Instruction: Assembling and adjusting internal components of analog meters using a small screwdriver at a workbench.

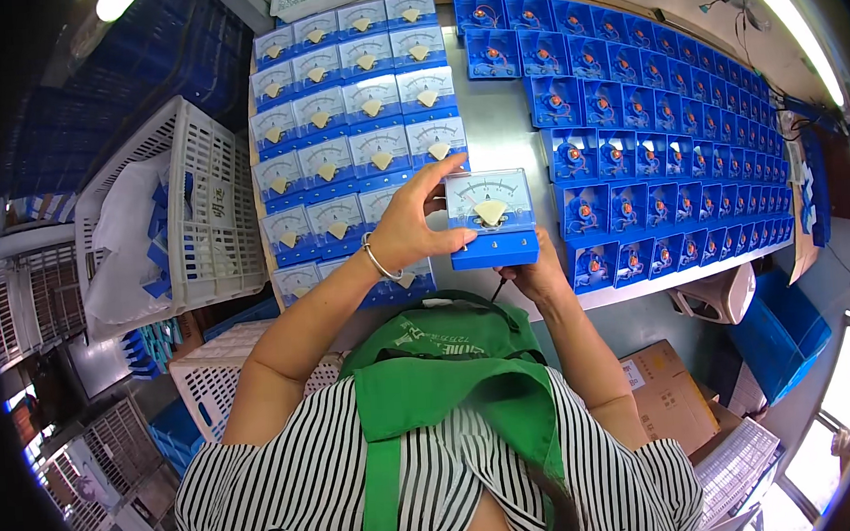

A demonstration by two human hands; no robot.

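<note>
Panel meter (pixel 491 219), blue-based with a clear face and a cream needle cover, sits raised over the desk (pixel 501 132) near the middle of the view, held between your two hands. Your left hand (pixel 413 223) comes in from 7 o'clock; its grip is closed on the meter's left edge, the forefinger stretched along the top corner and the thumb against the lower left side. A metal bracelet (pixel 378 260) rings that wrist. Your right hand (pixel 537 274) is under the blue base at 5 o'clock of the meter, closed on its underside; most of its fingers are hidden by the housing, so how they lie cannot be told.

At 11 o'clock of the meter lie rows of finished meters (pixel 354 101), faces up, packed edge to edge. At 2 o'clock, open blue housings (pixel 649 129) with orange parts inside fill the right of the desk in tight rows. Far off at 9 o'clock stands a white plastic crate (pixel 206 205) with blue pieces and a white bag in it. A cardboard box (pixel 667 387) rests at 5 o'clock, below the desk edge.
</note>
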